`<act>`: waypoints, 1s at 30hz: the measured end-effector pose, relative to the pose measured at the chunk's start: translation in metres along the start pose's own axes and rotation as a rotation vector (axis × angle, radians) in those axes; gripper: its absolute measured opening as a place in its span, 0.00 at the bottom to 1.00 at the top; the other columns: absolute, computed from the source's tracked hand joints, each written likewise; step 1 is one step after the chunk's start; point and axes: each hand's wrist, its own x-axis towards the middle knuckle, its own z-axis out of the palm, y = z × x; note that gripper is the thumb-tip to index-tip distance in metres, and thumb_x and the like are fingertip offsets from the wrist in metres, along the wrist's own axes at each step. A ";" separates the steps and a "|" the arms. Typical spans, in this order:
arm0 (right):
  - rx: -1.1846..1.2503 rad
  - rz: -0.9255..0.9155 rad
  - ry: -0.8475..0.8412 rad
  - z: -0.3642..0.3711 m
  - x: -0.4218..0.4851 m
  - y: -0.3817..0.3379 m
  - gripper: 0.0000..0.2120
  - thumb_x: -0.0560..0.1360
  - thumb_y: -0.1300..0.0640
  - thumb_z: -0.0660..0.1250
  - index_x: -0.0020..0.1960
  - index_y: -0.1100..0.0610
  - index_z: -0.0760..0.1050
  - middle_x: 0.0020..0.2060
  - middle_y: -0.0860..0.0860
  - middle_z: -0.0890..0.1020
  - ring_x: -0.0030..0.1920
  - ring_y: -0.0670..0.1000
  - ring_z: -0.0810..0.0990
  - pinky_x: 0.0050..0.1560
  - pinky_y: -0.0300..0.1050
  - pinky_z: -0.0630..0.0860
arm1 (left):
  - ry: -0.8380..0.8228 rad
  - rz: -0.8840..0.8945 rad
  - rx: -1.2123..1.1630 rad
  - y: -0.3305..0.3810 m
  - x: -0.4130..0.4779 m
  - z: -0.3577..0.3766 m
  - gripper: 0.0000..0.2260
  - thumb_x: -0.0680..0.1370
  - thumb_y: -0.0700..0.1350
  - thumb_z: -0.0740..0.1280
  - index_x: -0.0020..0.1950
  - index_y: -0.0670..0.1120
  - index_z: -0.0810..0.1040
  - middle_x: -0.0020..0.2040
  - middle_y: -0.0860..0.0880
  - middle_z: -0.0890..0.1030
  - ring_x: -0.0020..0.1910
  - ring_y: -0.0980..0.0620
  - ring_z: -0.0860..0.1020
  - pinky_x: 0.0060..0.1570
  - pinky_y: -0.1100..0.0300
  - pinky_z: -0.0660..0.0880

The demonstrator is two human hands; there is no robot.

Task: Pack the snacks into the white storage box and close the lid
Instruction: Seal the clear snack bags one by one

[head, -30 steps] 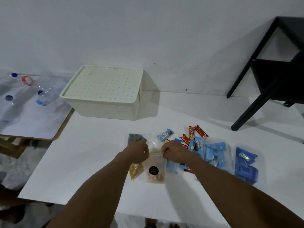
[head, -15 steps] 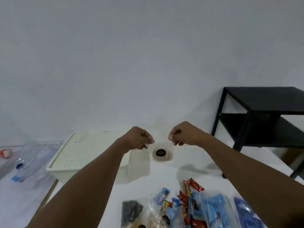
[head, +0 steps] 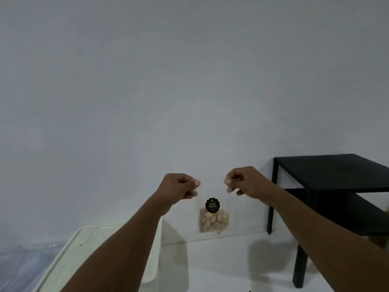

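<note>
A clear pouch of small biscuits (head: 213, 220) with a round black label hangs in the air in front of the wall. My left hand (head: 179, 186) pinches its top left corner and my right hand (head: 244, 182) pinches its top right corner. Both hands are raised at mid height, apart by the pouch's width. The white storage box (head: 69, 264) stands at the lower left with its perforated lid on; my left forearm crosses over it. The other snacks are out of view below the frame.
A black side table (head: 332, 171) with a lower shelf stands against the wall at the right. A sheet of clear plastic (head: 19, 264) lies at the far left. The white table surface (head: 227, 268) shows between the box and the black table.
Both hands have lifted the biscuit pouch from the snack pile up in front of the wall. The view has tilted upward, so the pile has dropped out of sight.
</note>
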 end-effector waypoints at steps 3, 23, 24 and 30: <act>0.061 0.050 -0.004 0.005 0.003 0.003 0.11 0.77 0.53 0.69 0.49 0.62 0.80 0.41 0.55 0.86 0.42 0.46 0.84 0.41 0.42 0.79 | 0.000 0.024 -0.005 0.000 0.004 0.002 0.06 0.76 0.43 0.74 0.45 0.41 0.82 0.39 0.46 0.82 0.40 0.50 0.81 0.42 0.58 0.79; 0.052 -0.026 -0.045 0.044 0.006 -0.025 0.13 0.74 0.52 0.73 0.42 0.63 0.80 0.39 0.59 0.85 0.37 0.47 0.79 0.38 0.40 0.75 | -0.052 0.098 0.162 0.008 -0.011 -0.010 0.10 0.75 0.48 0.75 0.45 0.40 0.84 0.40 0.48 0.85 0.35 0.54 0.79 0.40 0.62 0.76; 0.051 -0.039 -0.043 0.045 0.006 -0.028 0.13 0.74 0.53 0.73 0.41 0.63 0.79 0.38 0.58 0.85 0.37 0.47 0.78 0.37 0.39 0.74 | -0.041 0.094 0.143 0.007 -0.012 -0.010 0.11 0.74 0.48 0.76 0.44 0.40 0.84 0.40 0.47 0.85 0.35 0.54 0.79 0.41 0.61 0.76; 0.096 -0.048 -0.019 0.048 0.009 -0.039 0.10 0.76 0.55 0.71 0.42 0.62 0.78 0.37 0.58 0.87 0.36 0.46 0.81 0.37 0.41 0.74 | 0.040 0.051 -0.077 0.001 -0.020 -0.021 0.13 0.72 0.45 0.77 0.48 0.36 0.84 0.42 0.44 0.85 0.39 0.49 0.81 0.43 0.60 0.81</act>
